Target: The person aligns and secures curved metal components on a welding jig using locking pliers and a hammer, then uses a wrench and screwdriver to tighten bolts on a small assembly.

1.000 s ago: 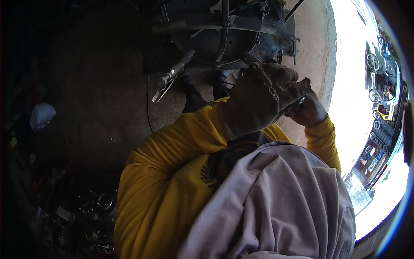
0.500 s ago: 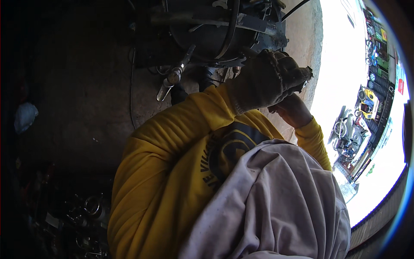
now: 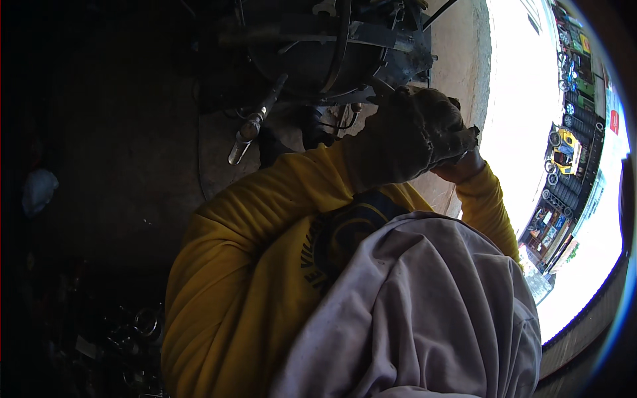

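My left hand [image 3: 424, 132] wears a thick, dirty brown work glove and is curled closed in front of my chest. A small dark ragged bit shows at its fingertips; I cannot make out whether this is torn glove or something held. Just behind it is my bare right hand [image 3: 462, 167], mostly covered by the glove, its fingers hidden. Beyond my hands stands a dark metal machine [image 3: 298, 63] with a large round body and a curved band over it. A metal bar with a shiny, trough-like end [image 3: 247, 129] sticks out from the machine toward me.
A pale cloth [image 3: 424, 305] hangs over my yellow sweatshirt. Several metal parts [image 3: 146, 322] lie in shadow at lower left, and a whitish bag [image 3: 40, 191] sits at far left. A cable [image 3: 199, 152] runs along the floor. Outside at right stands a yellow vehicle [image 3: 565, 151].
My gloved left hand has come slightly lower and covers more of my right hand. The machine sits a little further left in view. A motorcycle-like vehicle outside has gone from view.
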Demonstrator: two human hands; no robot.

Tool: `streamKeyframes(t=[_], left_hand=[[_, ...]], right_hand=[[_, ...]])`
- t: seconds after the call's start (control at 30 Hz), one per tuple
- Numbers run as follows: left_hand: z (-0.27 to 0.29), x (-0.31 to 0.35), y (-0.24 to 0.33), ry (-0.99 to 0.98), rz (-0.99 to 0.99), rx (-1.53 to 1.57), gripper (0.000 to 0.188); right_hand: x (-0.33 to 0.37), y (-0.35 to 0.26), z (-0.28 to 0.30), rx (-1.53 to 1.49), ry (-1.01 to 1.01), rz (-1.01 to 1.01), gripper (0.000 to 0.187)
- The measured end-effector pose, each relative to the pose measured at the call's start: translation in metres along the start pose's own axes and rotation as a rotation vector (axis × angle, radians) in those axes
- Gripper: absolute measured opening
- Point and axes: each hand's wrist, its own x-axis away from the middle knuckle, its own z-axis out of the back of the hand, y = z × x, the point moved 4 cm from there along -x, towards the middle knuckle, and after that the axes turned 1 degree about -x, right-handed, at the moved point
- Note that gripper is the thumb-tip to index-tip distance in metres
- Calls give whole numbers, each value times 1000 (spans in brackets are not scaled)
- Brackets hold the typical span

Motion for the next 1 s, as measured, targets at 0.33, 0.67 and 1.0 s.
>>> streamKeyframes(t=[0.33, 0.67, 1.0], left_hand=[[-6, 9, -5, -84, 220, 233, 33], [8, 16, 1, -90, 55, 197, 54], [21, 18, -1, 8, 77, 138, 46]], right_hand=[[-15, 7, -8, -1237, -192, -250, 42], [-9, 4, -1, -1024, -293, -45, 45], [-14, -20, -3, -1179, -320, -192, 44]])
